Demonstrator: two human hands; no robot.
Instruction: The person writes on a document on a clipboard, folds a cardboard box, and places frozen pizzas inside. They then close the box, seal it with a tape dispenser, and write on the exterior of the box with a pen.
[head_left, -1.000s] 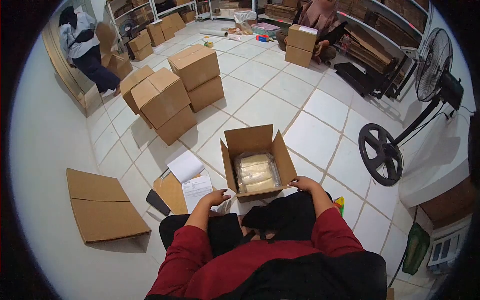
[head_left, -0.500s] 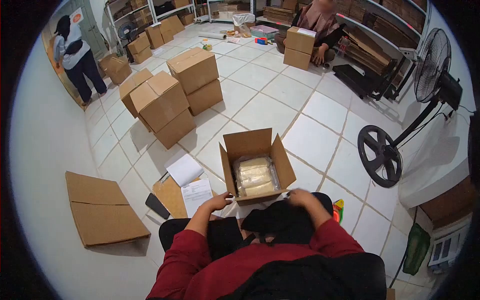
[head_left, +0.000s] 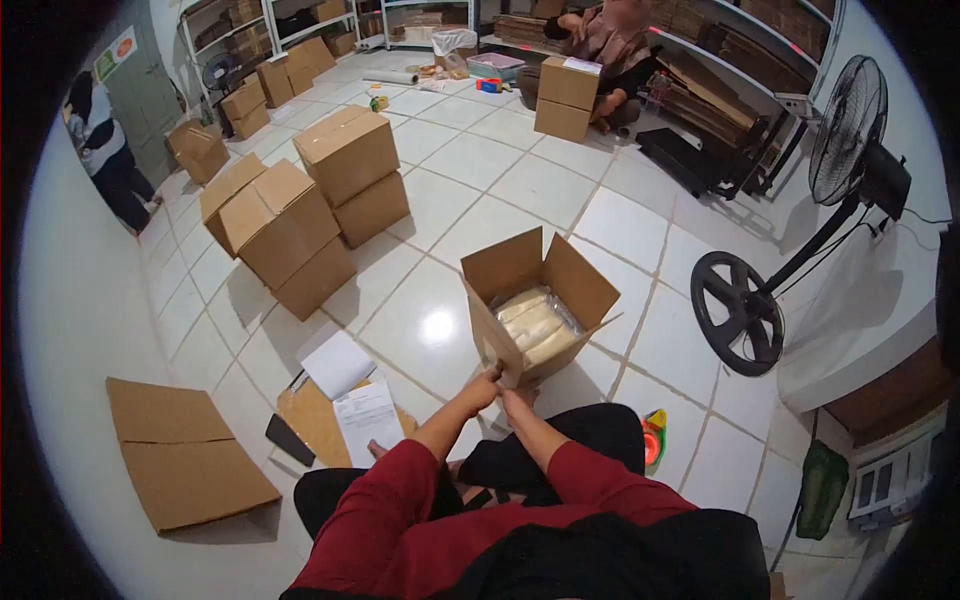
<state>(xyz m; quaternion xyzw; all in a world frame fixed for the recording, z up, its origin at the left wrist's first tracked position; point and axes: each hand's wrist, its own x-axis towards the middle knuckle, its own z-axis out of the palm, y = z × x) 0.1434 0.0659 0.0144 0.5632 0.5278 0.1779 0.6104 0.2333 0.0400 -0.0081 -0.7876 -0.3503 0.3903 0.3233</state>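
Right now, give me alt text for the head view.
Both hands, left hand and right hand, grip the near corner of an open cardboard box holding plastic-wrapped pale packs, on a white tiled floor. Papers lie left.

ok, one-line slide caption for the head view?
Seated person's left hand and right hand grip the near corner of an open cardboard box of plastic-wrapped packs.

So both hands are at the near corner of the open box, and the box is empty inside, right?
Not quite. The left hand and right hand are at the near corner of the open box, but it is not empty: the head view shows pale packets wrapped in clear plastic inside.
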